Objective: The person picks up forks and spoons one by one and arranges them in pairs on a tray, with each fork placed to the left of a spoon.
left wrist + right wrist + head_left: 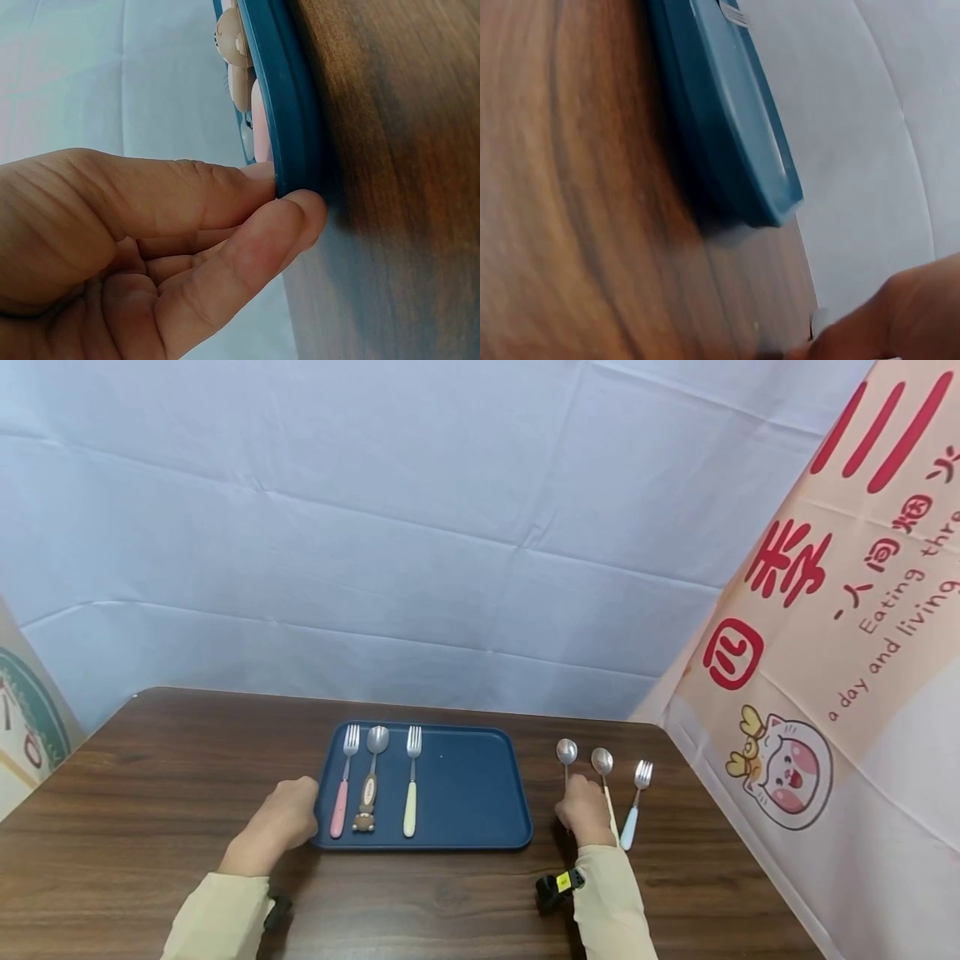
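Left hand (281, 817) pinched blue tray (472, 789) edge | right hand (586, 808) covered handle of spoon (566, 750) on worktop (420, 902), grip not discernible

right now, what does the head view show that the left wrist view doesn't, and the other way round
Only the head view: the right grip, the spoon it partly covers, the yellow spoon, the blue fork and the printed banner.

Only the left wrist view, plainly: the thumb and fingertips pinching the rim of the tray.

Both: the left grip, the tray, the pink handle, the bear handle, the table and the backdrop.
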The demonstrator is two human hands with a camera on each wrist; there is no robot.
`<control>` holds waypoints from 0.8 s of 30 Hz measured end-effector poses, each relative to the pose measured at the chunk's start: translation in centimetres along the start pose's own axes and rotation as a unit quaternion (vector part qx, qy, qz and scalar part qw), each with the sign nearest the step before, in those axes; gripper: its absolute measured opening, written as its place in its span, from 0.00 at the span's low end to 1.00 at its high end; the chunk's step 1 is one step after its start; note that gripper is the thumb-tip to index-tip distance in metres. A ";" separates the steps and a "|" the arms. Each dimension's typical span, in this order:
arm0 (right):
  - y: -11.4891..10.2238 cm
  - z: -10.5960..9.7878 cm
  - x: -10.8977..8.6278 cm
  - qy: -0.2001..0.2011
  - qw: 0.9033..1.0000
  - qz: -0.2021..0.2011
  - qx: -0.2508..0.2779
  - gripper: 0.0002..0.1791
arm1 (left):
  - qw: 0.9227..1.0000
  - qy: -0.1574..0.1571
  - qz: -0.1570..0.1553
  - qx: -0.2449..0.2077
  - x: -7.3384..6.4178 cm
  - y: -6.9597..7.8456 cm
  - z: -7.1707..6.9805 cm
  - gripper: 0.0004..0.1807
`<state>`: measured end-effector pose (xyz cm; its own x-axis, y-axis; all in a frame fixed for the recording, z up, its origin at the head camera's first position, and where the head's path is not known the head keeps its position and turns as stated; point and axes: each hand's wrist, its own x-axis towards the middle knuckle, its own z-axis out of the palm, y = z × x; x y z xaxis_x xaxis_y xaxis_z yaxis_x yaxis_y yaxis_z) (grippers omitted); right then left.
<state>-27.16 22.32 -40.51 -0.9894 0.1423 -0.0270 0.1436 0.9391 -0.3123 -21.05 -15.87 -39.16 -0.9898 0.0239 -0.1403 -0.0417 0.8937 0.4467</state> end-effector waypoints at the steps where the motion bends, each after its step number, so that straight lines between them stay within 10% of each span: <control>1: 0.1 0.0 0.1 0.004 1.000 0.001 0.002 0.06 | 1.000 0.000 0.000 0.000 0.0 0.0 0.0 0.08; 24: 1.6 -0.1 1.3 -0.056 0.997 0.050 0.021 0.05 | 1.000 0.002 0.003 -0.009 -0.1 0.0 0.0 0.10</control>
<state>-28.25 24.07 -40.94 -0.9667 0.1960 -0.1644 0.2423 0.9081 -0.3416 -20.98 -15.82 -39.17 -0.9905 0.0277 -0.1350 -0.0384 0.8852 0.4636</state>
